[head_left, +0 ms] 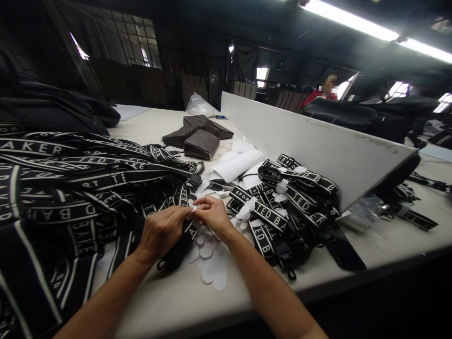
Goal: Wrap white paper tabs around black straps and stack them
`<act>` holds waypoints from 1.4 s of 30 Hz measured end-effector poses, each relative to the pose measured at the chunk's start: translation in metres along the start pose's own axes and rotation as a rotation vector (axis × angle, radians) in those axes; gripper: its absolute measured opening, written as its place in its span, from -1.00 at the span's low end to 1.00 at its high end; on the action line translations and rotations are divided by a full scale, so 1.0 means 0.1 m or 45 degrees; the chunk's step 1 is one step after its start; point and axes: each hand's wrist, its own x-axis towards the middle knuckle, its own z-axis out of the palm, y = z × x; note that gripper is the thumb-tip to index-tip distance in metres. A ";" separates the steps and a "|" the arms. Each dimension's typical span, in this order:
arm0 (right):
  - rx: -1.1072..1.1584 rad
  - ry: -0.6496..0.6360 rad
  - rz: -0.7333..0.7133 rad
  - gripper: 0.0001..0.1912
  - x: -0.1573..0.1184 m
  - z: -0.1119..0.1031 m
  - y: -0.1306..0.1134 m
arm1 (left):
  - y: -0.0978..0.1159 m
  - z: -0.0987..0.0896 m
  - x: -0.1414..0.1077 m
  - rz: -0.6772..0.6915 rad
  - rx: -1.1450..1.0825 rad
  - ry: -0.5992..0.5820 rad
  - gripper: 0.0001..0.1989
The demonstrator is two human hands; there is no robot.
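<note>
My left hand [160,231] and my right hand [214,217] meet fingertip to fingertip, both closed in a pinch. A small white paper piece [191,203] shows between them; its full shape is hidden by the fingers. Just behind and below the hands lies a black webbing strap [184,194] with white lettering and edge stripes. Several rounded white paper pieces [212,268] are spread on the table below my right hand. To the right is a pile of folded, lettered straps [270,217], some with white paper pieces around them.
A large heap of loose straps [77,181] covers the left side. Dark quilted pouches [202,141], a plastic bag [200,105] and white paper sheets [237,165] lie farther back. An upright white board [300,127] borders the right. A dark phone-like slab [344,249] rests near the edge. Beyond stands a person [319,94].
</note>
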 end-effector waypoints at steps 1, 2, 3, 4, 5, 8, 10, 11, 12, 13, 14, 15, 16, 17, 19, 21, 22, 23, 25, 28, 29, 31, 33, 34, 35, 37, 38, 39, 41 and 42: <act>-0.013 -0.004 0.001 -0.66 0.00 0.00 0.00 | 0.00 0.01 0.00 -0.022 -0.019 0.017 -0.73; -0.032 0.000 0.002 -0.70 0.00 0.00 0.01 | 0.00 0.02 0.00 -0.047 -0.040 0.031 -0.74; -0.060 0.020 -0.008 -0.72 0.00 0.01 0.03 | 0.00 0.02 -0.01 -0.066 -0.054 0.044 -0.75; -0.100 0.053 -0.036 -0.76 0.00 0.02 0.05 | -0.01 0.03 -0.01 -0.077 -0.055 0.049 -0.75; -0.149 0.092 -0.079 -0.79 -0.01 0.03 0.07 | -0.01 0.03 -0.01 -0.078 -0.045 0.049 -0.74; -0.274 0.213 -0.229 -0.86 -0.02 0.06 0.14 | -0.01 0.03 0.00 -0.051 -0.015 0.020 -0.71; -0.258 0.235 -0.261 -0.86 -0.03 0.07 0.16 | 0.00 0.02 0.01 -0.045 -0.064 0.004 -0.73; -0.225 0.229 -0.256 -0.86 -0.03 0.07 0.15 | 0.01 0.01 0.02 -0.080 -0.121 0.007 -0.75; -0.191 0.218 -0.250 -0.85 -0.03 0.07 0.14 | 0.03 0.01 0.03 -0.154 -0.192 0.018 -0.76; -0.169 0.206 -0.256 -0.85 -0.04 0.07 0.12 | 0.04 0.01 0.03 -0.263 -0.272 0.036 -0.77; -0.168 0.198 -0.278 -0.86 -0.06 0.07 0.09 | 0.06 0.01 0.04 -0.398 -0.357 0.057 -0.78; -0.191 0.198 -0.316 -0.87 -0.07 0.07 0.06 | 0.07 0.02 0.04 -0.539 -0.443 0.074 -0.78; -0.237 0.198 -0.368 -0.89 -0.10 0.08 0.03 | 0.08 0.02 0.04 -0.664 -0.524 0.079 -0.77; -0.300 0.199 -0.431 -0.92 -0.12 0.08 0.00 | 0.09 0.02 0.05 -0.756 -0.593 0.074 -0.75; -0.428 0.214 -0.551 -0.92 -0.16 0.08 -0.05 | 0.08 0.02 0.07 -0.842 -0.683 0.035 -0.70; -0.520 0.224 -0.621 -0.90 -0.17 0.08 -0.05 | 0.06 0.01 0.10 -0.885 -0.739 -0.013 -0.69; -0.550 0.224 -0.635 -0.90 -0.17 0.08 -0.03 | 0.04 0.00 0.12 -0.912 -0.772 -0.046 -0.68; -0.572 0.220 -0.635 -0.89 -0.16 0.07 -0.01 | 0.02 0.00 0.13 -0.944 -0.807 -0.078 -0.67; -0.603 0.203 -0.618 -0.88 -0.14 0.07 0.04 | -0.02 -0.02 0.15 -0.997 -0.853 -0.163 -0.68; -0.639 0.175 -0.596 -0.89 -0.12 0.07 0.09 | -0.05 -0.02 0.14 -0.979 -0.780 -0.232 -0.71; -0.662 0.169 -0.599 -0.90 -0.12 0.08 0.09 | -0.06 -0.01 0.14 -0.954 -0.728 -0.234 -0.72; -0.722 0.195 -0.618 -0.92 -0.12 0.10 0.09 | -0.04 0.00 0.13 -0.913 -0.606 -0.220 -0.75; -0.764 0.289 -0.611 -0.94 -0.14 0.12 0.06 | -0.01 0.02 0.13 -0.908 -0.516 -0.190 -0.78; -0.761 0.322 -0.569 -0.97 -0.14 0.13 0.04 | 0.00 0.02 0.13 -0.920 -0.493 -0.171 -0.79; -0.727 0.321 -0.486 -0.94 -0.15 0.14 0.03 | 0.02 0.02 0.14 -0.933 -0.484 -0.152 -0.80; -0.566 0.214 -0.240 -0.73 -0.16 0.15 0.00 | 0.05 0.02 0.15 -0.950 -0.489 -0.124 -0.81; -0.467 0.134 -0.125 -0.63 -0.16 0.15 0.00 | 0.06 0.02 0.15 -0.954 -0.497 -0.116 -0.81; -0.377 0.066 -0.042 -0.57 -0.16 0.16 0.00 | 0.07 0.02 0.16 -0.954 -0.507 -0.112 -0.82; -0.273 0.024 0.001 -0.55 -0.16 0.16 0.02 | 0.08 0.02 0.15 -0.955 -0.542 -0.102 -0.82; -0.271 0.041 -0.021 -0.57 -0.15 0.17 0.04 | 0.09 0.03 0.15 -0.980 -0.598 -0.080 -0.82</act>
